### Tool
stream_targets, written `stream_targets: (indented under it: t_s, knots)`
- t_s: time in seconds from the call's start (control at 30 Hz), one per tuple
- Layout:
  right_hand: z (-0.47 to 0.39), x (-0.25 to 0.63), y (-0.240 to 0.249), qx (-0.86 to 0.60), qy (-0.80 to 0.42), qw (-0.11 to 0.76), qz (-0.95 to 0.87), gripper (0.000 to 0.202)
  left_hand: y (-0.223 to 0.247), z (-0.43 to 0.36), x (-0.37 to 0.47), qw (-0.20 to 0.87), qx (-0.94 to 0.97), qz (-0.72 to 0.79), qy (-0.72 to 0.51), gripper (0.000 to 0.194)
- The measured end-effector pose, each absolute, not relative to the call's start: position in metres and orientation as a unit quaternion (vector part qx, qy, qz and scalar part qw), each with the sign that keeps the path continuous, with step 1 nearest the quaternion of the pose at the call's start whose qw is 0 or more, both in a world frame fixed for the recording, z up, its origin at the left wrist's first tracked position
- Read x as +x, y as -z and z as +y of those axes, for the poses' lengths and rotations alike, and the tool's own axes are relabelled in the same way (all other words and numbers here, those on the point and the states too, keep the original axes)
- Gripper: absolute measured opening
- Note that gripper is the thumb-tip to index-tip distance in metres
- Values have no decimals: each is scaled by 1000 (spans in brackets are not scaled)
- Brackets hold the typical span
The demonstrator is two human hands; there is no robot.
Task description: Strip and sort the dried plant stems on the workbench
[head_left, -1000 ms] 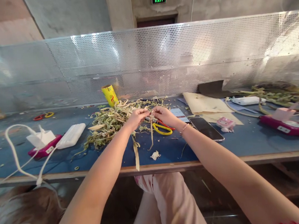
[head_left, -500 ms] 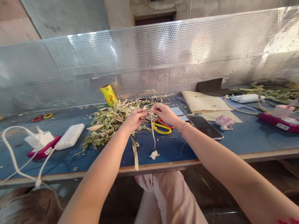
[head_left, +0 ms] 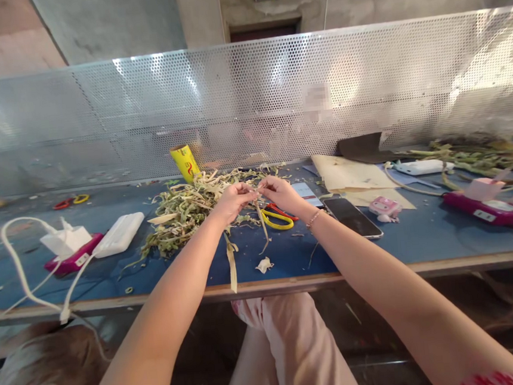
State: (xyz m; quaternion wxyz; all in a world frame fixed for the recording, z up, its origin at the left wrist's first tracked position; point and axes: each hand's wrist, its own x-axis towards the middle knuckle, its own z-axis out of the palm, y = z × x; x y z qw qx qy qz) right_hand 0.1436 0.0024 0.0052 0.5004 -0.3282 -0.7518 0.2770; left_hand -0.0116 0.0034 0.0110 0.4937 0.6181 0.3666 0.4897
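My left hand [head_left: 234, 203] and my right hand [head_left: 281, 194] meet over the blue table, fingertips pinched on a dry plant strip [head_left: 264, 231] that hangs down between them. A heap of dried plants [head_left: 182, 214] lies beside and behind my left hand. Scissors with yellow and red handles [head_left: 278, 219] rest just below my right hand. On the table under the strip is a small pale scrap [head_left: 264, 265], and a long flat dry leaf [head_left: 232, 266] reaches the table's front edge.
A black phone [head_left: 352, 217], a pink trinket [head_left: 384, 208] and brown paper [head_left: 349, 172] lie at the right. Magenta power strips [head_left: 76, 256] with cables and a white power bank [head_left: 120, 234] are around. A yellow tube [head_left: 185, 163] stands behind the heap, before a perforated metal screen [head_left: 142, 118].
The lower end of the hanging strip has swung slightly. The fingers of my left hand have shifted a little, and both hands remain together.
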Motion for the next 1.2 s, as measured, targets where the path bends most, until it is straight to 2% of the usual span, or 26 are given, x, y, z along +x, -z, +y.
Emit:
stream_targets:
  t_s: [0.3, 0.43, 0.53, 0.63, 0.7, 0.83, 0.9, 1.03, 1.2]
  knots:
    - [1, 144, -10, -373, -152, 477, -781, 8, -20, -8, -11, 212, 749, 424, -463, 15]
    - [-2, 143, -14, -406, -147, 454, -780, 13, -21, -12, -7, 83, 799, 408, -433, 12]
    - [-4, 143, -16, -431, -176, 444, -766, 17, -20, -13, -4, 41, 822, 374, -428, 15]
    - [-4, 143, -17, -434, -230, 442, -751, 20, -18, -14, -2, 61, 807, 396, -434, 12]
    - [-3, 143, -17, -435, -265, 447, -736, 19, -17, -12, -3, 128, 785, 411, -445, 12]
    - [-1, 142, -15, -416, -301, 464, -722, 18, -14, -3, -5, 297, 709, 401, -499, 23]
    - [0, 141, -14, -398, -306, 464, -730, 19, -13, 3, -7, 347, 659, 398, -536, 22]
    - [-3, 141, -15, -390, -299, 451, -745, 17, -11, 11, -13, 343, 608, 425, -576, 20]
    - [-3, 143, -15, -368, -172, 470, -783, 13, -8, 11, -15, 319, 649, 451, -524, 21]
